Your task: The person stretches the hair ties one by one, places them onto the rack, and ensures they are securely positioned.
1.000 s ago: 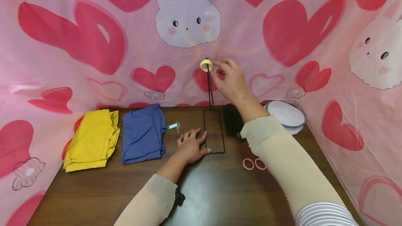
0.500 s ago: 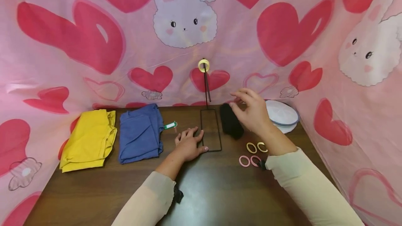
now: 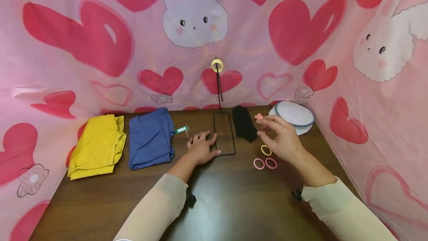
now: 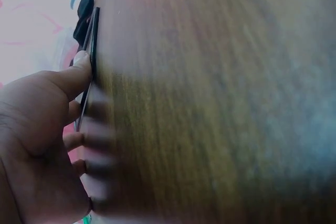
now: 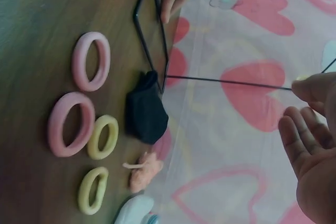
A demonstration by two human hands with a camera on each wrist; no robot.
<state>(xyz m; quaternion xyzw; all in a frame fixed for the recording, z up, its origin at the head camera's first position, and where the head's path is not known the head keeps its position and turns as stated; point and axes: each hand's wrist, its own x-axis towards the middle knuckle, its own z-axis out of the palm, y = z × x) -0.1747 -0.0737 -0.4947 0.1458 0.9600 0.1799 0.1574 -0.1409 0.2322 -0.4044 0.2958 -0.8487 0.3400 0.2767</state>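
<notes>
My left hand (image 3: 201, 149) lies with fingers spread at the left side of the black wire stand's base (image 3: 234, 140). Its thumb presses the near corner of that base, as the left wrist view also shows. From the stand's top hook hangs a yellow hair tie (image 3: 217, 65). Over the right part of the table my right hand (image 3: 284, 138) hovers, thumb and fingertips apart, with no item between them. Below its fingers are a yellow hair tie (image 3: 266, 150) and two pink hair ties (image 3: 259, 164). Another yellow hair tie (image 5: 93, 190) shows in the right wrist view. A small pink object (image 3: 259, 116) sits beyond the fingertips.
A black cloth item (image 3: 244, 124) lies right of the stand. Behind my right hand is a white round item with a blue rim (image 3: 295, 113). Folded blue cloth (image 3: 151, 138), yellow cloth (image 3: 97, 146) and a green key tag (image 3: 182, 129) lie left. A pink curtain hangs behind.
My right hand has let go of the yellow hair tie, which stays on the hook, and has come down and right over the other hair ties. My left hand keeps its place.
</notes>
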